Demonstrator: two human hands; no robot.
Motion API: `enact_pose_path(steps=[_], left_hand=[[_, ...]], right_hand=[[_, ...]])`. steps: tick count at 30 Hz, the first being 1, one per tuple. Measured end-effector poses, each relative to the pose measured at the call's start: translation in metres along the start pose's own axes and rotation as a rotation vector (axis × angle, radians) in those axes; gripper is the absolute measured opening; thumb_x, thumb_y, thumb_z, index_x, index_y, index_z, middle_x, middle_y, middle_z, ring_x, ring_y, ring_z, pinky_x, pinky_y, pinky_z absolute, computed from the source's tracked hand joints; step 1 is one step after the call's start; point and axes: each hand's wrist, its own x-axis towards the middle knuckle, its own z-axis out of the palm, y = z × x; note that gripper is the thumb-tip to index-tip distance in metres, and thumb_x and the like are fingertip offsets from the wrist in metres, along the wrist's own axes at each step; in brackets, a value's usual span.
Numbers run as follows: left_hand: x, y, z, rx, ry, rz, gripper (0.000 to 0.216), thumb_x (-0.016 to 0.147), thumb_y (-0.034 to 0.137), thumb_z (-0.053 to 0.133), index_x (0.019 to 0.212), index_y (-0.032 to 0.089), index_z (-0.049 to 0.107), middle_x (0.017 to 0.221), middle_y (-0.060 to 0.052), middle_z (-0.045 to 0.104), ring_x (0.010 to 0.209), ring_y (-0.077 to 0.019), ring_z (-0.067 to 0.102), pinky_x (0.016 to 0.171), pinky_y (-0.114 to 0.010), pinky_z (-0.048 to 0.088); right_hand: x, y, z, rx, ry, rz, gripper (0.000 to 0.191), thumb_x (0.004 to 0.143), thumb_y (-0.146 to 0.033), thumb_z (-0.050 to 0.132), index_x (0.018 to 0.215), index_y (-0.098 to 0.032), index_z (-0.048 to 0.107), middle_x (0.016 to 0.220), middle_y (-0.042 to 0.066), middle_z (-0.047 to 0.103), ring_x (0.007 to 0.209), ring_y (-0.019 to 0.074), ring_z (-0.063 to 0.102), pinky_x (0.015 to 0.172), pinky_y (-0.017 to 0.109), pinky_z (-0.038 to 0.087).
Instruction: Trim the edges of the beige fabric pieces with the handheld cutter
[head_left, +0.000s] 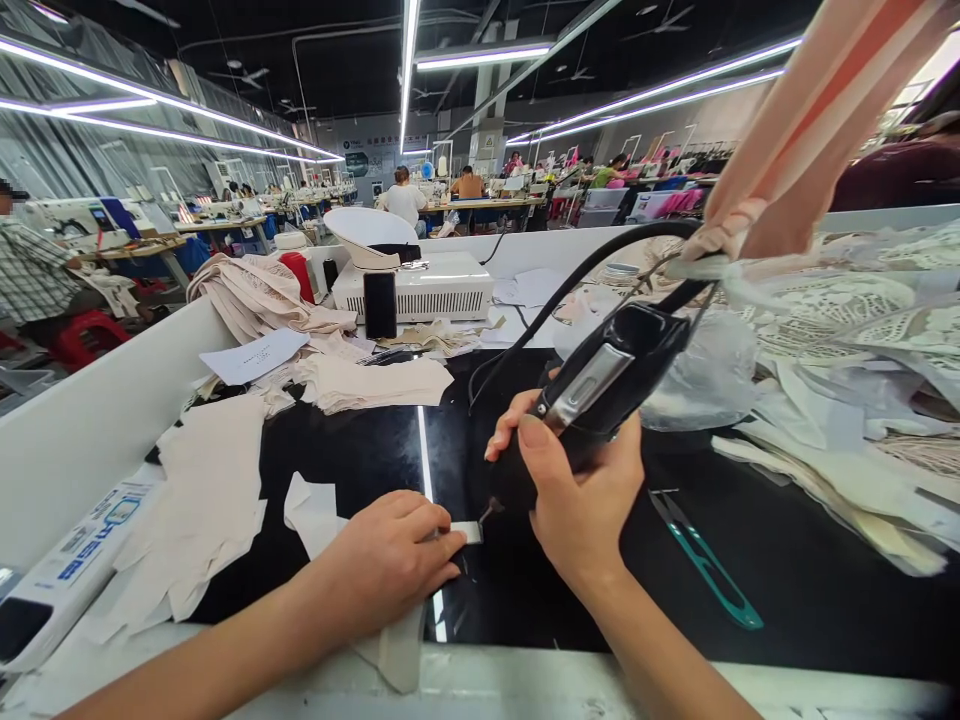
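Note:
My right hand [581, 480] grips a black corded hand tool [600, 370] with a silver metal lever on its side; the exact kind of tool is not clear. Its small tip points down at the end of a narrow white strip [471, 532] on the black work surface [540, 600]. My left hand [390, 550] presses its closed fingers on that strip, which seems part of a pale fabric piece [311, 510] mostly hidden beneath the hand. A fabric end [401, 655] hangs over the near edge. Right of my right hand lie teal thread snips [709, 560].
Pale cut pieces [202, 490] are stacked at left beside a long white box [67, 570]. Behind stand a vented white machine [420, 285], a phone [380, 305] and a red thread cone [298, 272]. Lace pieces [840, 310] heap at right. The tool's cable [570, 290] arches overhead.

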Motion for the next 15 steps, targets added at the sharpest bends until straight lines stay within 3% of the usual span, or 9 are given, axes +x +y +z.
enact_pose_path(steps=[15], left_hand=[[0.0023,0.0037,-0.0023,0.053,-0.009,-0.008,0.034,0.123,0.029,0.043,0.118,0.014,0.073,0.101,-0.007,0.074,0.088,-0.0218,0.073,0.083,-0.035,0.066]], right_hand=[[-0.0008,0.0010,0.0004,-0.008,0.013,0.006,0.038,0.088,-0.047,0.095,0.101,-0.028,0.065,0.082,-0.007,0.075,0.054,0.0121,0.069,0.051,0.026,0.062]])
